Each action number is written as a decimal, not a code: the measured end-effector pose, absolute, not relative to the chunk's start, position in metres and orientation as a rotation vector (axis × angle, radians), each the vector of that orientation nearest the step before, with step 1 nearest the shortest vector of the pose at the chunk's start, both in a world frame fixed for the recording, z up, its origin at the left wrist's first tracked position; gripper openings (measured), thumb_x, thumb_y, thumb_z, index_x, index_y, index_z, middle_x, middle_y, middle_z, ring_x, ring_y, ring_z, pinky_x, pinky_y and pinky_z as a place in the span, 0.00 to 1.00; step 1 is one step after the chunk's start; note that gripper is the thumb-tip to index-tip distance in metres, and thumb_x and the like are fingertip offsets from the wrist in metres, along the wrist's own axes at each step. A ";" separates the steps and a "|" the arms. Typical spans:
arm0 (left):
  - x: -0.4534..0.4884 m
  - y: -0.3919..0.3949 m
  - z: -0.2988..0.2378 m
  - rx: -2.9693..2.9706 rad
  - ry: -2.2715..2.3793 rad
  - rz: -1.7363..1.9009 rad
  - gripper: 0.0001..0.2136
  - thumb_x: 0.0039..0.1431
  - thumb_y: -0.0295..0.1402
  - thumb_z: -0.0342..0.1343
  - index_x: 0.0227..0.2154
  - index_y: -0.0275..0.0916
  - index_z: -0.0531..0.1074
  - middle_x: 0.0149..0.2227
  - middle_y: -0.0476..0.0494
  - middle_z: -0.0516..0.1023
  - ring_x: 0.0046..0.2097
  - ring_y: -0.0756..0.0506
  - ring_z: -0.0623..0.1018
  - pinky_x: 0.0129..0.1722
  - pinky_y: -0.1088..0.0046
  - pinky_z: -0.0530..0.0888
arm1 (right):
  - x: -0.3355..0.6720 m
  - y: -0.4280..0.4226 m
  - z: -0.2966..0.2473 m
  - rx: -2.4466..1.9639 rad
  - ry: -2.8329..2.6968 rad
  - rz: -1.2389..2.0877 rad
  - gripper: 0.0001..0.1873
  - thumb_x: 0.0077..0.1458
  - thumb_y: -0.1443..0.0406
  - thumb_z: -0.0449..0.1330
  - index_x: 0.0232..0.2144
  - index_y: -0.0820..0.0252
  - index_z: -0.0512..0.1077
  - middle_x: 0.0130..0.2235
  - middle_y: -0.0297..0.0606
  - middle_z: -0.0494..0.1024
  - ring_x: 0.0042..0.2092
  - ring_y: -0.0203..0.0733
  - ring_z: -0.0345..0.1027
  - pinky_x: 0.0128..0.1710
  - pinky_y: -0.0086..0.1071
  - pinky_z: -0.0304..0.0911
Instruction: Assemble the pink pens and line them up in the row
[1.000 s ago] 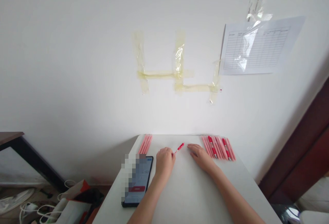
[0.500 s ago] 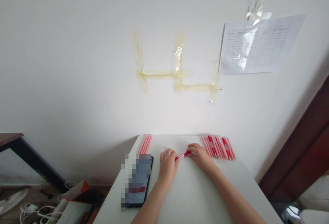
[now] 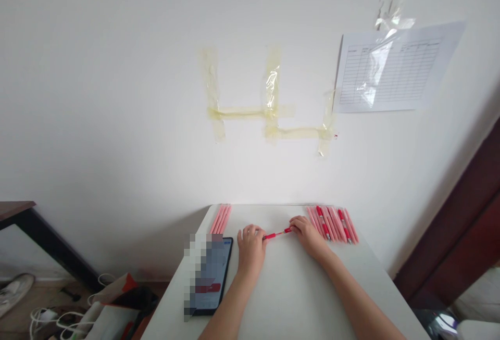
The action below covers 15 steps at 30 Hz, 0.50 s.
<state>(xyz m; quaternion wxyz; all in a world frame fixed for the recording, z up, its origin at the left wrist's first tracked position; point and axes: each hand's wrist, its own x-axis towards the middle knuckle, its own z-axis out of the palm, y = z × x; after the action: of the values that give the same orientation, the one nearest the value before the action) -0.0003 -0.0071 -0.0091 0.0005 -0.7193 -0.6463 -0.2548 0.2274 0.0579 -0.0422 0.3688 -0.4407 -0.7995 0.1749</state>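
While left grip (image 3: pixel 251 244), right grip (image 3: pixel 307 234) pinch one pen (image 3: pixel 270 236), two red pens (image 3: pixel 324 221) lie right.

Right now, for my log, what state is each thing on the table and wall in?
Red pen: held at both ends, thin middle bare
Left hand: gripping one end
Right hand: gripping the other end
Phone: face up, screen lit
Left pink sticks: side by side
Right pink sticks: in a row, two red pens among them
Printed sheet: taped to wall
Yellowish tape: stuck there
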 end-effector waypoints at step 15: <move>-0.003 0.002 -0.016 -2.192 -1.990 -0.907 0.05 0.62 0.26 0.54 0.36 0.41 0.74 0.41 0.45 0.77 0.50 0.42 0.75 0.55 0.58 0.68 | 0.229 0.051 -0.029 -1.148 -2.070 0.471 0.08 0.63 0.65 0.58 0.39 0.56 0.78 0.43 0.43 0.79 0.49 0.49 0.70 0.52 0.42 0.65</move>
<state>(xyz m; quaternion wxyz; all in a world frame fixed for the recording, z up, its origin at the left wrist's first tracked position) -0.0030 0.0017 -0.0159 0.0227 -0.7078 -0.6425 -0.2928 0.2288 0.0509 -0.0295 0.3562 -0.4445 -0.8014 0.1823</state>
